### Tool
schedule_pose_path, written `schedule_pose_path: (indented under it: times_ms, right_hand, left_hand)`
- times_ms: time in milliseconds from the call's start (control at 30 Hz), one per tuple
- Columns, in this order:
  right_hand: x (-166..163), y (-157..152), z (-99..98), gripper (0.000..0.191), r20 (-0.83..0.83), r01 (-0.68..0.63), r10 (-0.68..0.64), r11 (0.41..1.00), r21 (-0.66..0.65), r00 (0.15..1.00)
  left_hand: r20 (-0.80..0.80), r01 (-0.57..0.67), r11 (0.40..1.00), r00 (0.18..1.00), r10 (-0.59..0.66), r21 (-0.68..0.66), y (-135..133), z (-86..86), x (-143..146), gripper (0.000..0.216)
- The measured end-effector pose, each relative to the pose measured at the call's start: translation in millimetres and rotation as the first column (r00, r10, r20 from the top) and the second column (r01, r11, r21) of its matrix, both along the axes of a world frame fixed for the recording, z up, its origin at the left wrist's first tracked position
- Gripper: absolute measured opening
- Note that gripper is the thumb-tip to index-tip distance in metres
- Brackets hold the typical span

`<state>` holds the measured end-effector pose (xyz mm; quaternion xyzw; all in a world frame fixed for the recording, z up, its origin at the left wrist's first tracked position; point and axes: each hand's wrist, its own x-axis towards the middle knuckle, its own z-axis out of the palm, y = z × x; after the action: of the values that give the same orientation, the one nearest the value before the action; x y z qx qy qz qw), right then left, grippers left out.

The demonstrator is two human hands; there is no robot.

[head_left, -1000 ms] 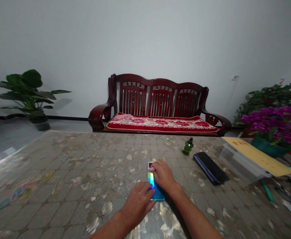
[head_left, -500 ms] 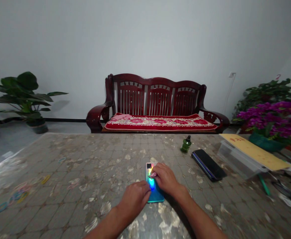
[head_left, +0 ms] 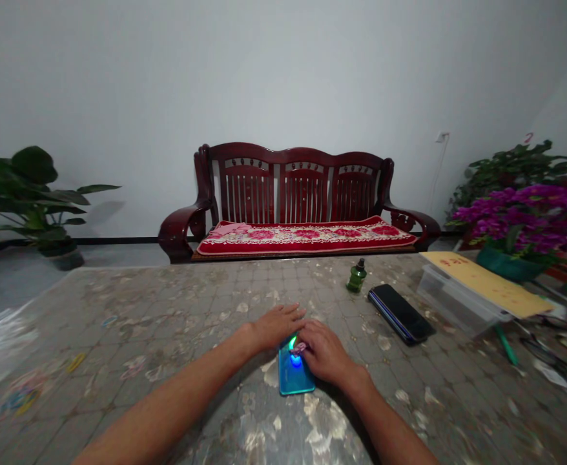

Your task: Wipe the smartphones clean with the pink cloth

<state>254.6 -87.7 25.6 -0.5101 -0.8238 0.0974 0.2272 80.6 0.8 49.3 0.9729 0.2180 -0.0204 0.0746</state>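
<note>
Only got the head view here. The blue phone (head_left: 296, 382) lies flat on the near-middle part of the table (head_left: 191, 310), shiny side up. Left hand (head_left: 278, 325) is palm down and mostly open over the far end, not gripping anything as far as I can tell. Right hand (head_left: 324, 349) is half curled at the phone's right edge, with a small pinkish crumpled thing (head_left: 298, 349) pinched in its fingers over the phone's back.

What could go wrong, imo: the phone looks slick, so if the left hand is only resting lightly, a sideways push from the right could skid or spin it. The fingers are also crowded together, so they might bump. Green bottle (head_left: 356, 278) is well apart, far right, so probably safe.
</note>
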Motion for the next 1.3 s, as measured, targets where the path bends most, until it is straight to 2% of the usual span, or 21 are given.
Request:
schedule_pose_path:
  times_ms: [200, 267, 433, 600, 733, 900, 1000, 1100, 1200, 1300]
  right_hand:
    - [-2.6, 3.7, 1.4, 0.016, 0.031, 0.133, -0.133, 0.991, 0.007, 0.991]
    - [-4.8, 2.0, 3.2, 0.015, 0.046, 0.122, -0.122, 0.992, -0.001, 0.991]
    - [-1.4, -4.9, 12.7, 0.019, 0.073, 0.033, -0.026, 0.994, -0.101, 0.997]
    - [2.4, 4.5, 11.5, 0.019, 0.105, 0.159, -0.153, 0.985, -0.059, 0.983]
    - [-8.3, 7.4, 6.3, 0.015, 0.135, 0.237, -0.234, 0.971, -0.012, 0.963]
    - [-19.1, 2.6, 6.7, 0.012, 0.155, 0.205, -0.199, 0.979, -0.021, 0.968]
    - [-14.1, 6.3, 8.9, 0.014, 0.173, 0.288, -0.282, 0.957, -0.015, 0.944]
    - [-6.7, 11.8, 9.6, 0.018, 0.169, 0.389, -0.385, 0.921, 0.011, 0.907]
    - [-6.4, 11.9, 7.8, 0.019, 0.161, 0.428, -0.425, 0.904, 0.019, 0.891]
    - [-14.0, 7.1, 4.2, 0.018, 0.13, 0.36, -0.357, 0.933, 0.002, 0.925]
  left_hand:
    - [-0.1, 0.024, 1.0, 0.995, -0.026, -0.017, 19.0, -3.5, 4.1, 0.081]
    - [-0.125, 0.013, 1.0, 0.992, -0.014, -0.01, 21.4, -1.2, -0.4, 0.089]
    - [-0.12, -0.081, 0.996, 0.989, 0.083, 0.021, 17.9, 4.6, -21.8, 0.08]
    - [-0.099, -0.213, 0.977, 0.972, 0.213, 0.018, 9.9, 5.7, -50.9, 0.077]
    - [-0.021, -0.324, 0.944, 0.945, 0.325, 0.062, -7.3, -0.5, -65.2, 0.058]
    - [0.033, -0.497, 0.86, 0.867, 0.496, 0.118, -46.3, -4.8, -60.1, 0.044]
    - [0.032, -0.592, 0.797, 0.805, 0.593, 0.117, -69.1, -0.8, -50.2, 0.038]
    - [0.029, -0.648, 0.758, 0.761, 0.648, 0.078, -86.5, 1.7, -41.1, 0.042]
    - [0.077, -0.65, 0.76, 0.757, 0.649, -0.006, -97.3, -2.4, -37.4, 0.04]
    - [0.132, -0.604, 0.791, 0.779, 0.612, -0.1, -102.8, -11.0, -41.0, 0.046]
